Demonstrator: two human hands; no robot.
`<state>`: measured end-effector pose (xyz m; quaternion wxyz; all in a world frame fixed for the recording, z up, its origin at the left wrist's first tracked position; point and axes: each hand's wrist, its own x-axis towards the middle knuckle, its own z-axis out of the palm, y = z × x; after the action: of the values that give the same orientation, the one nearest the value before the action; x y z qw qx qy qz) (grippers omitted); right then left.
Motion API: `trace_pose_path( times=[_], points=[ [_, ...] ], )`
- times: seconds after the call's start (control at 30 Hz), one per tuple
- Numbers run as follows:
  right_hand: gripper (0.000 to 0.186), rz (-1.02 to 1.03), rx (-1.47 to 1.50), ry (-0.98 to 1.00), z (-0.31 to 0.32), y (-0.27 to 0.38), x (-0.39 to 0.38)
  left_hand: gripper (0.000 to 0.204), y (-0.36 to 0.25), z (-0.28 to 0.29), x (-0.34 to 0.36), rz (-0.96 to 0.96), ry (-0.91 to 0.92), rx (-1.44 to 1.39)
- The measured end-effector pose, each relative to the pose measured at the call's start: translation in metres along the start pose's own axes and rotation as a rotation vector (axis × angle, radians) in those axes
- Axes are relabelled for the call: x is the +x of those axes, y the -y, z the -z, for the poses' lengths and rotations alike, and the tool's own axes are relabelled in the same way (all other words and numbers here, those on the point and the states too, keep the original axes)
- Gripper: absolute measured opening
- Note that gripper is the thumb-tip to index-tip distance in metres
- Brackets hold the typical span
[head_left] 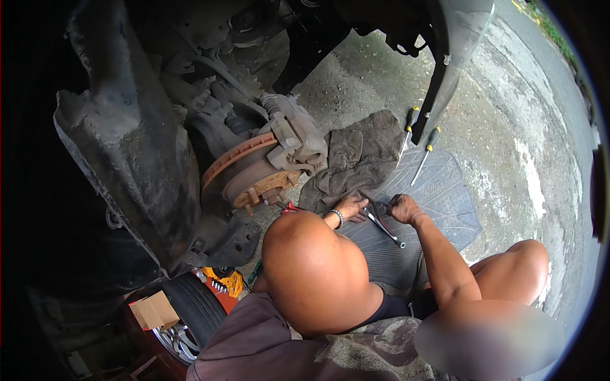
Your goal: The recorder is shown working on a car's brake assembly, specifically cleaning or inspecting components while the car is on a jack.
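Note:
Over a grey rubber mat (pixel 445 197), both my hands come together between my knees. My left hand (pixel 351 207), with a beaded bracelet at its wrist, is closed at the upper end of a silver wrench (pixel 386 230), whose ring end points down toward me. A dark flat piece (pixel 376 203) lies between the hands; its kind is unclear. My right hand (pixel 404 208) is curled into a fist at that piece's right side, and what it grips is hidden. To the left stands a rusty brake disc (pixel 238 168) on its hub, with a brake caliper (pixel 295 140) over it.
A dark cloth (pixel 362 152) lies beyond my hands. Two yellow-and-black screwdrivers (pixel 429 149) (pixel 410 127) rest at the mat's far edge. Low on the left are a wheel (pixel 197 311), a cardboard box (pixel 154 310) and an orange tool case (pixel 232 282). A car fender edge (pixel 438 82) hangs overhead.

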<state>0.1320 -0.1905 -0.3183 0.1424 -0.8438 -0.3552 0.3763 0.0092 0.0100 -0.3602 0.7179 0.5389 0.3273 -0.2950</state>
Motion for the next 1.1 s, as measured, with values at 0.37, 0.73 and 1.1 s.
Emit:
trace_pose_path(
  times=[0.37,0.73,1.1],
  points=[
    [0.021,0.069,0.859,-0.215,0.091,0.076,0.023,0.051,-0.129,0.008,-0.017,-0.371,-0.124,-0.113],
    [0.042,0.354,1.428,-0.210,0.100,0.101,0.056,0.061,-0.241,-0.037,-0.124,-0.626,-0.536,0.855],
    [0.034,0.362,0.227,-0.596,0.243,0.226,0.165,0.041,-0.328,0.013,-0.290,-0.954,-1.086,1.207]
  ],
)
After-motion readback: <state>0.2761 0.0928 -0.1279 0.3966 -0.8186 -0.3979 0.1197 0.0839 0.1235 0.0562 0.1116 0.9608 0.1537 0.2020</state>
